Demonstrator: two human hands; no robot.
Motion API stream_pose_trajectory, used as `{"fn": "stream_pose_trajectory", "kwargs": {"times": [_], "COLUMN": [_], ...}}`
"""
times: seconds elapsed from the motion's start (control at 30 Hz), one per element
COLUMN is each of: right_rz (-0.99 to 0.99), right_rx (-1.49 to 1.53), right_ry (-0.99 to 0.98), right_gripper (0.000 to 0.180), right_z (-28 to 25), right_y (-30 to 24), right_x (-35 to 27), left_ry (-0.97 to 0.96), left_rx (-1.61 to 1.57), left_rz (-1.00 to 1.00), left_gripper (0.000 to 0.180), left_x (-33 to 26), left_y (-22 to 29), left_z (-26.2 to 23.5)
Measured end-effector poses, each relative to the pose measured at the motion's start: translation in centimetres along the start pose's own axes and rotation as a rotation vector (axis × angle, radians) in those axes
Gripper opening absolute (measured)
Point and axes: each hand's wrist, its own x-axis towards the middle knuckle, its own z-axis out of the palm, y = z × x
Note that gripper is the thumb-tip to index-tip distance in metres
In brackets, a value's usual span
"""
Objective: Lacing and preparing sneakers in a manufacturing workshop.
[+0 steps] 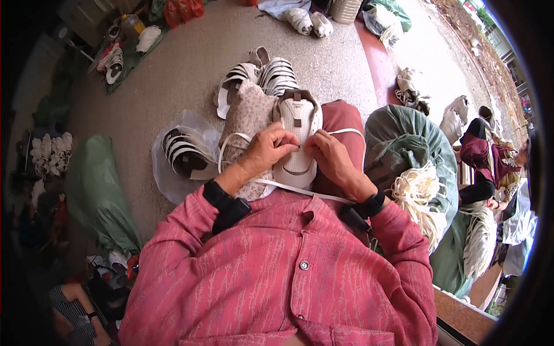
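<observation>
A white shoe upper [298,138] with a brown tab rests on my lap, toe end toward me. My left hand [266,149] pinches its left edge near the middle. My right hand [328,154] grips the right edge, fingertips meeting the left hand's over the shoe. A white lace [300,191] loops from the shoe round both wrists and across my pink shirt. A beige patterned cloth [247,115] lies under the shoe on my left knee.
Several striped shoe uppers [259,75] lie on the floor ahead, one more in a clear plastic bag [180,151]. A green sack [411,151] holding white laces stands at my right. Another person [483,158] sits further right. A green bundle [97,193] lies left.
</observation>
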Motion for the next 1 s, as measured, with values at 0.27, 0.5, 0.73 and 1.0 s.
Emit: {"fn": "stream_pose_trajectory", "kwargs": {"times": [0.27, 0.5, 0.73, 1.0], "right_rz": [-0.14, -0.078, -0.041, 0.11], "right_rx": [-0.106, -0.055, -0.108, -0.193], "right_ry": [0.036, 0.021, -0.005, -0.123], "right_gripper": [0.009, 0.011, 0.011, 0.013], "right_z": [0.0, -0.9, 0.3, -2.8], "right_y": [-0.4, -0.7, -1.4, -1.7], "right_x": [1.0, -0.1, 0.7, 0.5], "left_ry": [0.0, 0.032, 0.027, 0.117], "left_rx": [0.006, 0.15, 0.152, 0.331], "left_rz": [-0.012, 0.079, 0.026, 0.237], "left_gripper": [0.014, 0.021, 0.015, 0.01], "left_x": [0.2, -0.7, -0.5, -1.1], "left_y": [0.1, 0.6, 1.2, 0.0], "left_z": [-0.1, -0.8, -0.9, -1.6]}}
